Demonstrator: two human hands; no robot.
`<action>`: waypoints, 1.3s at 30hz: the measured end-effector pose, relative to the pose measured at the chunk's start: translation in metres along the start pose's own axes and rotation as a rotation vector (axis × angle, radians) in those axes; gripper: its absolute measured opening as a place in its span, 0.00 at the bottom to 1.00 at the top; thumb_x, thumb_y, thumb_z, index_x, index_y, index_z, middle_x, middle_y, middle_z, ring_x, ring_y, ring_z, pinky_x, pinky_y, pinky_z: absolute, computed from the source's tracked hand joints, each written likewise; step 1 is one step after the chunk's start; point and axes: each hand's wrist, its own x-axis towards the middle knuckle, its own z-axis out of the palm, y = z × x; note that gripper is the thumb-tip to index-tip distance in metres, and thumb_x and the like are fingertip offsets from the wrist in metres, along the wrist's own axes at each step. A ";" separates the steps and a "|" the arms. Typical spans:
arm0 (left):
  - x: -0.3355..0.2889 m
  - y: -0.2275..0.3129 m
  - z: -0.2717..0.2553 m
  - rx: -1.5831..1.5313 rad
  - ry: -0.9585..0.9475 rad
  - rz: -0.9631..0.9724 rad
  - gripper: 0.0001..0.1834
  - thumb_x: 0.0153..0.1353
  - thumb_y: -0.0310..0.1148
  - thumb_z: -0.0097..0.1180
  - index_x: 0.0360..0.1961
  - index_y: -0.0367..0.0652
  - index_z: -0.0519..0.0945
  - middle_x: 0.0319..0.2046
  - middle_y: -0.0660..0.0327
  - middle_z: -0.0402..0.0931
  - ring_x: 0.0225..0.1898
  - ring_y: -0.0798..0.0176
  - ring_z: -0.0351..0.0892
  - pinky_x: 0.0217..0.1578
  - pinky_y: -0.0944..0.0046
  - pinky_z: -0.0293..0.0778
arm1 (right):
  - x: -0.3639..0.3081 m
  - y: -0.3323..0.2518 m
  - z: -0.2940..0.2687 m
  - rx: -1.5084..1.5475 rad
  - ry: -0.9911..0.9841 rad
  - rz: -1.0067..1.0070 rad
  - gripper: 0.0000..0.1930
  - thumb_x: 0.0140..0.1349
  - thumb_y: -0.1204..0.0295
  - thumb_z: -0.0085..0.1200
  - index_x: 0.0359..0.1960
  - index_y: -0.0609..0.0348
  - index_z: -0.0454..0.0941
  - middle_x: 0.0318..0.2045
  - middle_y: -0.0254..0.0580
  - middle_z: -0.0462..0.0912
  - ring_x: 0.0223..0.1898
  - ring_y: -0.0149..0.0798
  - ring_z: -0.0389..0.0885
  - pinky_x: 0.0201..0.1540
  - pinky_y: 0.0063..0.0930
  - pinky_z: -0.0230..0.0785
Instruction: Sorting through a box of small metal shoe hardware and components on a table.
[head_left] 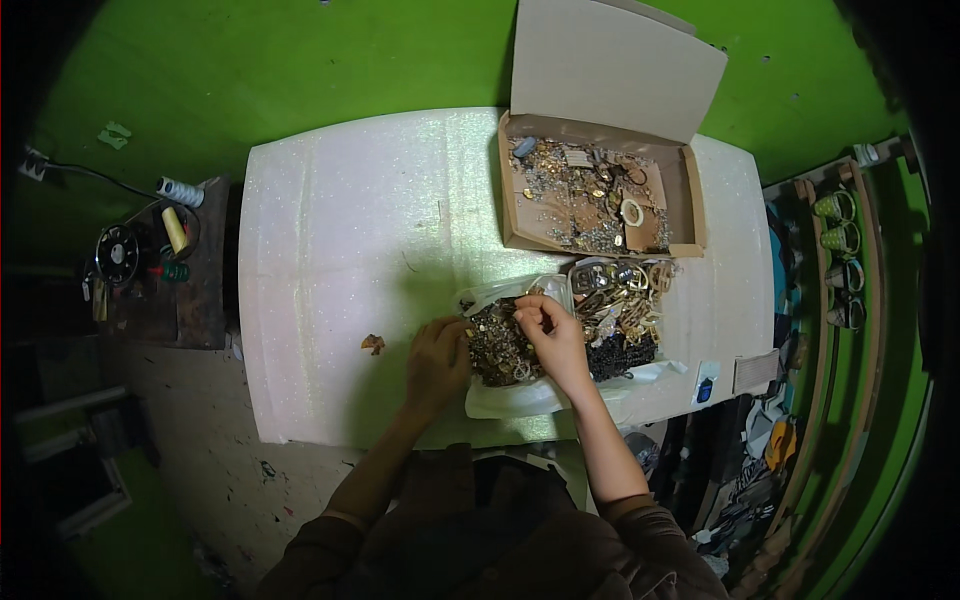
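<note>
A heap of small metallic and beaded trinkets point(500, 345), gold, silver and dark, lies in a clear plastic bag point(500, 402) near the table's front edge. My right hand point(555, 345) is over the heap's right side, thumb and fingers pinched together; anything between them is too small to make out. At the heap's left edge, my left hand point(438, 358) is closed with its fingers curled inward, and what they hold is hidden. Beside my right hand lie gold-toned buckle-like pieces point(630, 305) and a mass of black beads or chain point(622, 355).
An open cardboard box point(520, 235) with scattered small pieces stands at the back right, lid raised. A small brown scrap point(373, 344) lies on the pale shiny table cover point(340, 230). To the left is a dark side table point(205, 300) with thread spools; a wooden rack point(870, 300) stands right.
</note>
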 end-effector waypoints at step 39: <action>0.015 -0.001 -0.026 0.512 -0.492 0.568 0.14 0.43 0.32 0.53 0.35 0.50 0.78 0.53 0.52 0.57 0.58 0.46 0.49 0.59 0.44 0.40 | -0.106 0.027 0.015 -0.500 0.242 -0.451 0.04 0.46 0.74 0.54 0.25 0.58 0.74 0.23 0.38 0.72 0.29 0.42 0.73 0.31 0.33 0.65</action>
